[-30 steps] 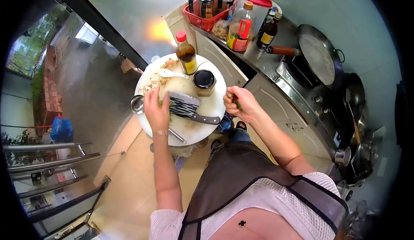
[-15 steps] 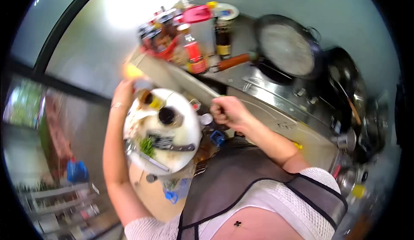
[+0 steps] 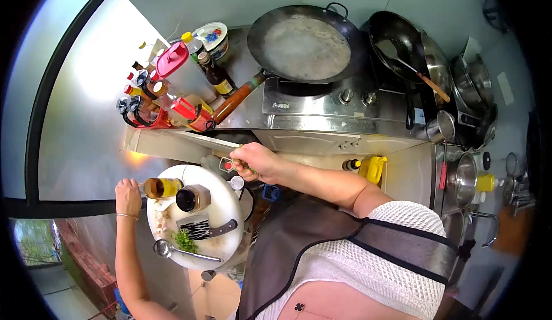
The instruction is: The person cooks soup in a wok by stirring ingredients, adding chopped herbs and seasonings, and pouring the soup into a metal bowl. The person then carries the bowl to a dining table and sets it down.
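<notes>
My left hand [image 3: 127, 198] is beside the left edge of the round white board [image 3: 227, 228], fingers curled and pointing away. Whatever they hold is hidden. Closest to it is a jar with a yellow label [image 3: 164, 188], and a dark-lidded jar [image 3: 192, 197] stands beside that. My right hand [image 3: 254, 162] is closed at the end of the open cabinet door [image 3: 215, 142], apparently gripping its edge. On the board are a cleaver [image 3: 195, 229], chopped green herbs [image 3: 185, 241], pale chopped pieces [image 3: 161, 219] and a metal ladle [image 3: 164, 248].
A steaming wok [image 3: 307, 47] sits on the stove [image 3: 322, 104], its wooden handle [image 3: 238, 97] pointing left. Sauce bottles [image 3: 217, 78] and a red-lidded container [image 3: 172, 61] crowd the counter's left end. A black pan with a spatula [image 3: 399, 50] stands right.
The whole view has swung, so the stove and wok appear further left and the board lower. My right hand stays at the cabinet door; my left stays beside the board.
</notes>
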